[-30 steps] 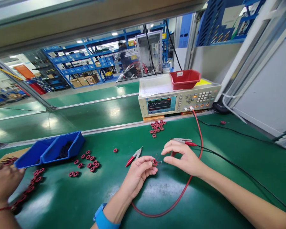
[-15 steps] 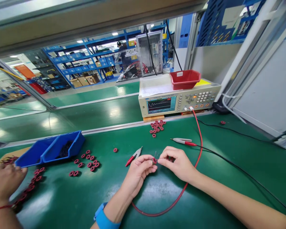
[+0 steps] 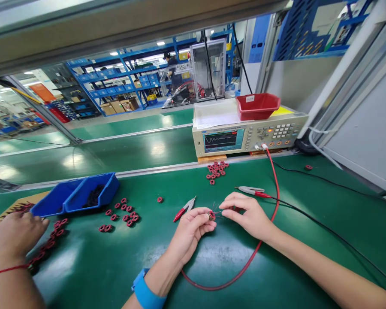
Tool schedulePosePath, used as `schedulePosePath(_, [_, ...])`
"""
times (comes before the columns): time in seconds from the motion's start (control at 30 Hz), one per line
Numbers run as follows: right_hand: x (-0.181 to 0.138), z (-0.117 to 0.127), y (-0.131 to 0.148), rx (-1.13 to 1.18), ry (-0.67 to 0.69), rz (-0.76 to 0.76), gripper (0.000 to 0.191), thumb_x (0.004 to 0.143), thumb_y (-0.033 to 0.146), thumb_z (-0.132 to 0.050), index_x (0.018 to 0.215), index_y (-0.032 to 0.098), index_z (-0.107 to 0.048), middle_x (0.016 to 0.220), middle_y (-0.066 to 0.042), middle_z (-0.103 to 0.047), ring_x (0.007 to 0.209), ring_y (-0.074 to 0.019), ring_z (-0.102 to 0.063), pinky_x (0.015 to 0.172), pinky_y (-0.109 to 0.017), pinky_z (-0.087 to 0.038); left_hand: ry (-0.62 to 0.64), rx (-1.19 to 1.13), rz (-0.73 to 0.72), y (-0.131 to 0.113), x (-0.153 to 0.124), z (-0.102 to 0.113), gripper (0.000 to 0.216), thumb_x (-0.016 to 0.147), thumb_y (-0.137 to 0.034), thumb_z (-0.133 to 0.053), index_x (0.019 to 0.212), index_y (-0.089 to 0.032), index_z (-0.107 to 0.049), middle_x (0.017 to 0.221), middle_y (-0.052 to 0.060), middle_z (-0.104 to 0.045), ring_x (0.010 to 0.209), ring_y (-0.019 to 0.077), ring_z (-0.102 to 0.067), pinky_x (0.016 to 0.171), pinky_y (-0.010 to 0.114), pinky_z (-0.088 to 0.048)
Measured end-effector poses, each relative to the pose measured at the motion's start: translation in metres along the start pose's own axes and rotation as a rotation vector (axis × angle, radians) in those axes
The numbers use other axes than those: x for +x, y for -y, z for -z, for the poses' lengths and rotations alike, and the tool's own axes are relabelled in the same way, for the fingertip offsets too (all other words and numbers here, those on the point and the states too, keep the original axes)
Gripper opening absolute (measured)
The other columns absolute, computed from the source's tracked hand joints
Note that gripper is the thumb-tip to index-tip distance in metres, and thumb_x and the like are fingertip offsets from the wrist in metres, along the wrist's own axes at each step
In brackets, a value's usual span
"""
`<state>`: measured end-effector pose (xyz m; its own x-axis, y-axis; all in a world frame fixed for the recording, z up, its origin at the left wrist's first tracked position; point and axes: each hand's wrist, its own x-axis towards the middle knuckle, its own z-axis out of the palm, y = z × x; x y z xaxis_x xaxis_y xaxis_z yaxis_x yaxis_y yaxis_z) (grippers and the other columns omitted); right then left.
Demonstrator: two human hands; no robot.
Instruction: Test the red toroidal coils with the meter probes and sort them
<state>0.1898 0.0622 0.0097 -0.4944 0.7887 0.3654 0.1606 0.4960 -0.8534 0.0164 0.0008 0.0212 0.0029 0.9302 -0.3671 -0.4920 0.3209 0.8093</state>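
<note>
My left hand [image 3: 190,231] pinches a small red wound coil [image 3: 211,215] with thin wire leads, just above the green mat. My right hand [image 3: 248,215] is closed in a pinch at the coil's leads, fingertips touching them. A red-handled clip probe [image 3: 184,209] lies just left of my left hand. A second clip probe [image 3: 251,190] on a red cable [image 3: 244,270] lies beyond my right hand. Both cables run to the test meter [image 3: 244,136] at the back.
Loose red coils lie in a cluster [image 3: 216,171] before the meter and in another cluster [image 3: 124,214] near two blue bins [image 3: 75,198]. A red tray [image 3: 257,106] sits on the meter. Another person's hand [image 3: 14,236] rests at the left edge among coils.
My right hand closed from an open pinch near the coil onto its leads. The view shifted slightly left. The other person's hand moved a little rightward.
</note>
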Motion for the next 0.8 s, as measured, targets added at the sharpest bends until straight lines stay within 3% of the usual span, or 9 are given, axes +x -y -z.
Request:
schedulePosePath(0.2, [-0.002,-0.004,0.004,0.002,0.040,0.058,0.010,0.081,0.026,-0.062,0.080,0.020,-0.070,0.077,-0.002,-0.062,0.069,-0.0130,-0.058,0.062,-0.025,-0.046,0.060,0.029,0.017,0.001,-0.001,-0.001,0.023,0.063,-0.019,-0.076,0.081,-0.010,-0.066,0.069,0.004,-0.068,0.061,0.0115,-0.064,0.062,0.020,-0.051])
schedulePosePath(0.57, [-0.008,-0.003,0.002,-0.295,-0.035,0.382,0.016,0.088,0.017,-0.050,0.082,0.019,-0.064,0.077,-0.004,-0.061,0.071,-0.0135,-0.056,0.063,-0.025,-0.046,0.060,0.058,-0.042,0.004,-0.001,0.001,0.022,0.063,-0.015,-0.076,0.082,-0.009,-0.067,0.066,0.004,-0.069,0.059,0.0109,-0.064,0.062,0.020,-0.052])
schedulePosePath(0.7, [-0.008,0.000,0.003,-0.250,-0.034,0.356,0.014,0.086,0.017,-0.052,0.081,0.019,-0.064,0.077,-0.003,-0.060,0.071,-0.0134,-0.056,0.064,-0.025,-0.046,0.062,0.054,-0.048,0.004,-0.001,0.001,0.024,0.063,-0.016,-0.077,0.083,-0.009,-0.067,0.066,0.004,-0.069,0.059,0.0107,-0.064,0.061,0.020,-0.052])
schedulePosePath(0.8, [-0.004,0.007,0.005,-0.090,-0.036,0.183,0.008,0.084,0.020,-0.056,0.085,0.020,-0.063,0.078,-0.002,-0.057,0.071,-0.0128,-0.055,0.062,-0.024,-0.046,0.058,0.028,-0.058,0.003,-0.001,0.002,0.027,0.065,-0.016,-0.076,0.088,-0.009,-0.065,0.067,0.003,-0.068,0.062,0.0107,-0.065,0.062,0.019,-0.052])
